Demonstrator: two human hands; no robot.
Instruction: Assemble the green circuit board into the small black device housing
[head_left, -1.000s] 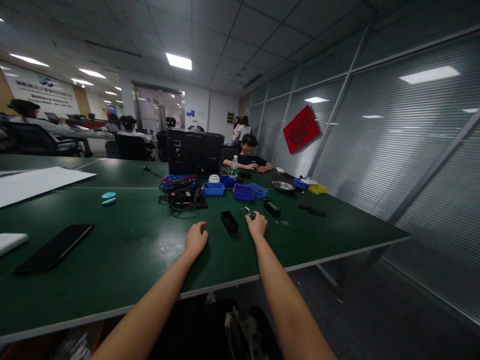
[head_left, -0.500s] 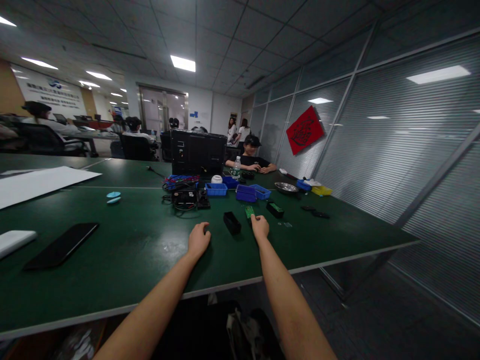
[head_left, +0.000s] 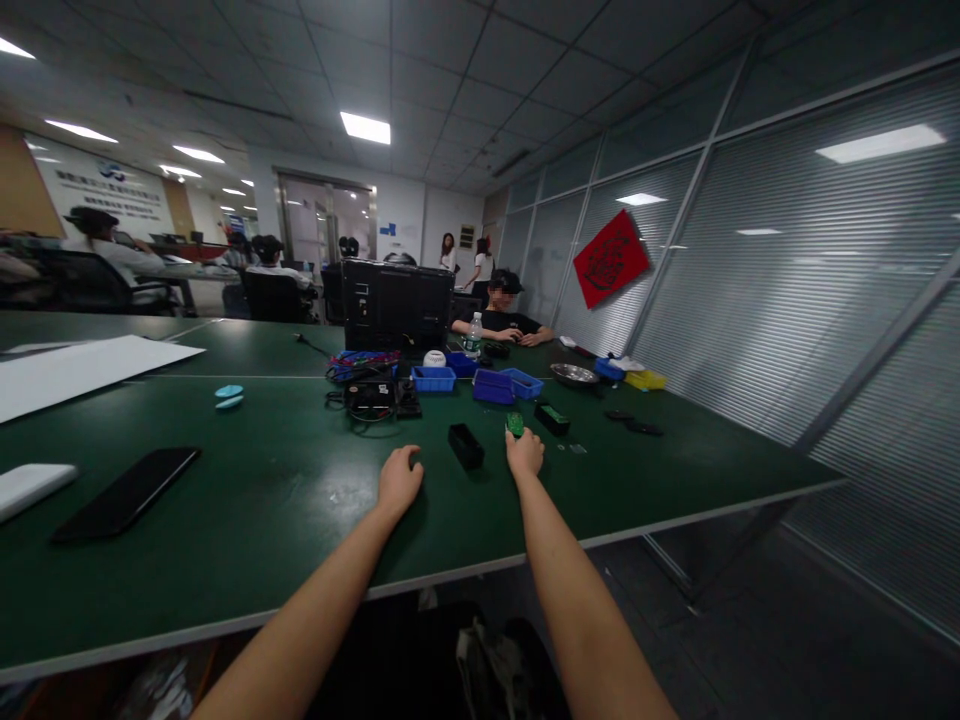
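My right hand (head_left: pixel 526 455) is closed on the near end of a small green circuit board (head_left: pixel 514 423), whose far part sticks out past the fingers above the tabletop. To its left lies an open black plastic case (head_left: pixel 466 446), apart from both hands. A second black case (head_left: pixel 552 418) with a green board in it sits just beyond my right hand, on the right. My left hand (head_left: pixel 400 480) rests on the table left of the open case, empty, fingers loosely bent and the thumb apart.
Blue bins (head_left: pixel 493 386), a black power unit (head_left: pixel 370 395) with cables and a monitor (head_left: pixel 397 305) stand farther back. A metal dish (head_left: pixel 574 375) and a yellow tray (head_left: pixel 646 380) are at the right. A black tablet-like slab (head_left: pixel 127 493) lies left. Someone (head_left: pixel 506 318) sits across the table.
My right hand has shifted slightly right with the circuit board, which has turned and now points more straight ahead. The left hand stays where it was.
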